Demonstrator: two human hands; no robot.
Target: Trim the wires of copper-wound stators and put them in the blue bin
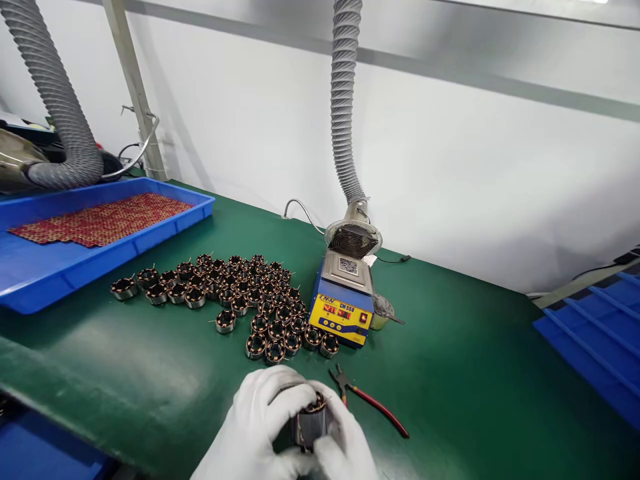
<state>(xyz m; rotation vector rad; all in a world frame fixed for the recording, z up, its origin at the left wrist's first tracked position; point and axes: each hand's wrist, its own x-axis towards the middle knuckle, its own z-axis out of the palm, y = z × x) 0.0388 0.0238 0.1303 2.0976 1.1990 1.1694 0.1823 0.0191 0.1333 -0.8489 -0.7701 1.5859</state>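
The person held a small round grey metal part wound with copper wire [310, 423] close to the body, just above the near edge of the green tabletop [475, 373]. Both hands wore white gloves. The left hand [260, 417] curled over the part from the left, and the right hand [347, 448] cupped it from the right. Each grip was closed on the part, and only its top and one side peeked out.

It looked like the person was holding the part up to look at it or turn it (the fingers hid what they were doing to it). Thin wire ends stuck up from the part, so any next move would call for a soft, steady hold.

Just past the hands lay the red-handled pliers [373, 402]. Further back sat a big bunch of the same round wire-wound parts [240, 293]. Beside them stood a blue and yellow heating box with red numbers [344, 303], under a grey ribbed hose [344, 100]. A flat blue plastic tray [60, 273] lay far to the left.
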